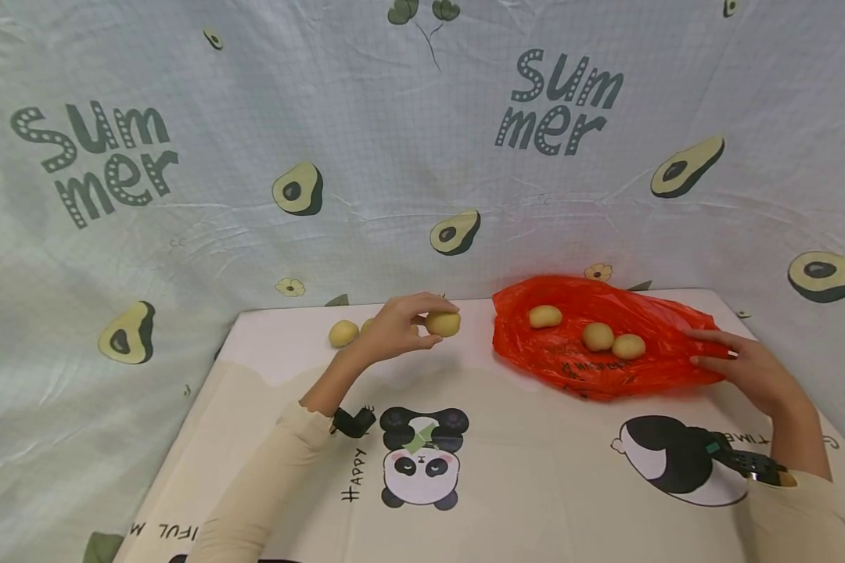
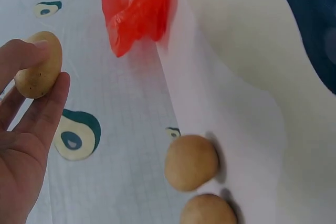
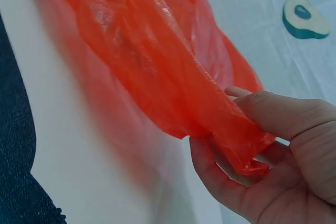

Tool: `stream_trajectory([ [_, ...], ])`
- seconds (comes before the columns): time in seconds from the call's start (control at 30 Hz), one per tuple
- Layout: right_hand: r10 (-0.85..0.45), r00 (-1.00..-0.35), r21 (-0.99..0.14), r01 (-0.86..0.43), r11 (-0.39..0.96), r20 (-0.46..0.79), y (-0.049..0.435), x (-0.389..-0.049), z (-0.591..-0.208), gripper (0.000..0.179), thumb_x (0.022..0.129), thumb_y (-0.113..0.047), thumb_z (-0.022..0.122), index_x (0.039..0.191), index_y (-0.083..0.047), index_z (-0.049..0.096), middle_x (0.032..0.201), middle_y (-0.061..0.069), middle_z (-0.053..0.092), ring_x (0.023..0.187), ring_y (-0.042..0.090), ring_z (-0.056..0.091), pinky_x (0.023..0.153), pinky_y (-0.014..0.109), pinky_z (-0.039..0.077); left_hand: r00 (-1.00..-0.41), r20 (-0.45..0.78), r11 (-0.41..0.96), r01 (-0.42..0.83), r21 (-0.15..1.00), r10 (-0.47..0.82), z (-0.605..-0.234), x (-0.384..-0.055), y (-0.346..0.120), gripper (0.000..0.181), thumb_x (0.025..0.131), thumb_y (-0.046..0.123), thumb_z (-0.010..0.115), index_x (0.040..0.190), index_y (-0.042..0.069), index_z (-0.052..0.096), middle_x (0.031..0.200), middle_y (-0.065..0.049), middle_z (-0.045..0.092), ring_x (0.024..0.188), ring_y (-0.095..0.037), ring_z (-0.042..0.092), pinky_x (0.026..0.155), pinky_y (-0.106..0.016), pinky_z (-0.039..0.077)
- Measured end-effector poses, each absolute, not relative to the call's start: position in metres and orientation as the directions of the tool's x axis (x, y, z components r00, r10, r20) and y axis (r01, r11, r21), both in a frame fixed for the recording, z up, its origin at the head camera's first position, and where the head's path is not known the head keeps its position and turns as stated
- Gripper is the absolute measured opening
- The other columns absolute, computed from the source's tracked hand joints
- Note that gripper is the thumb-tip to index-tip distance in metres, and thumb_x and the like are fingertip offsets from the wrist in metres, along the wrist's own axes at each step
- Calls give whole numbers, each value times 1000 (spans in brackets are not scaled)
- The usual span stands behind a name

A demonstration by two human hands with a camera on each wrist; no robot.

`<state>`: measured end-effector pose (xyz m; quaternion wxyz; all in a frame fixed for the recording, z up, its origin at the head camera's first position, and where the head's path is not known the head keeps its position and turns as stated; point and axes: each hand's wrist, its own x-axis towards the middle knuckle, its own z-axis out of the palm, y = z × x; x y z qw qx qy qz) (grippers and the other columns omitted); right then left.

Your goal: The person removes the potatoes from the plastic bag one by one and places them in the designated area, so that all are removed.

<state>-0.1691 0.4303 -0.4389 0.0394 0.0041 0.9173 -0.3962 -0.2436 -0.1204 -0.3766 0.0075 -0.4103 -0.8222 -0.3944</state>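
Observation:
Between thumb and fingers, my left hand (image 1: 394, 328) pinches a small yellow potato (image 1: 444, 323), lifted above the table; the left wrist view shows this potato (image 2: 39, 65) close up. Behind that hand, more potatoes (image 1: 343, 334) lie near the table's back edge, partly covered by it. A red plastic bag (image 1: 556, 367) lies spread at the back right, with three potatoes (image 1: 598, 337) on or in it. My right hand (image 1: 756, 371) grips the bag's right end. In the right wrist view the gathered red plastic (image 3: 231, 135) runs between thumb and fingers.
The table (image 1: 514, 469) has a pale cover printed with a panda (image 1: 421, 469) and lettering. Directly behind its back edge hangs a light cloth (image 1: 366, 117) with avocado prints. A dark band (image 1: 753, 465) sits on the right wrist.

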Motion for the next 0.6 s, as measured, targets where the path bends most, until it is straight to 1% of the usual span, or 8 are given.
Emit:
stream_trajectory([
  [0.07, 1, -998, -727, 45, 686, -61, 431, -166, -438, 61, 105, -33, 57, 151, 3, 39, 149, 36, 32, 120, 48, 38, 70, 15, 52, -681, 328, 370, 667, 646, 655, -377, -241, -129, 45, 84, -2, 78, 127, 8, 70, 126, -7, 68, 115, -23, 63, 94, -32, 56],
  [0.27, 63, -996, -728, 87, 680, -61, 433, -158, -442, 67, 104, -38, 57, 153, 2, 36, 149, 40, 30, 123, 55, 35, 66, 18, 51, -715, 316, 422, 649, 634, 624, -380, -232, -157, 46, 84, 0, 79, 128, 8, 69, 129, -7, 67, 116, -25, 63, 95, -40, 56],
  [0.4, 72, -996, -724, 87, 685, -51, 434, -158, -443, 64, 104, -38, 56, 152, 2, 39, 148, 39, 34, 115, 44, 44, 67, 14, 51, -733, 314, 438, 633, 638, 604, -381, -228, -175, 46, 84, -1, 79, 128, 8, 69, 132, -9, 66, 120, -27, 62, 96, -42, 56],
  [0.47, 71, -996, -718, 82, 691, -45, 434, -158, -441, 62, 105, -36, 56, 150, 3, 41, 146, 38, 35, 113, 42, 45, 67, 14, 51, -738, 314, 445, 631, 636, 597, -381, -227, -183, 47, 84, -1, 80, 128, 8, 69, 132, -8, 66, 121, -26, 62, 95, -41, 56],
  [0.53, 66, -996, -712, 83, 698, -52, 435, -159, -439, 59, 105, -34, 55, 149, 4, 42, 146, 39, 35, 115, 45, 44, 67, 16, 52, -741, 312, 451, 628, 635, 594, -381, -226, -190, 47, 84, -1, 80, 128, 8, 69, 132, -8, 66, 120, -26, 62, 94, -40, 57],
  [0.6, 55, -996, -706, 87, 703, -69, 436, -159, -437, 58, 105, -32, 55, 148, 5, 42, 146, 40, 34, 120, 53, 39, 68, 19, 53, -743, 308, 457, 627, 631, 594, -381, -225, -196, 47, 83, -2, 80, 128, 8, 69, 132, -8, 66, 119, -26, 62, 93, -40, 57],
])
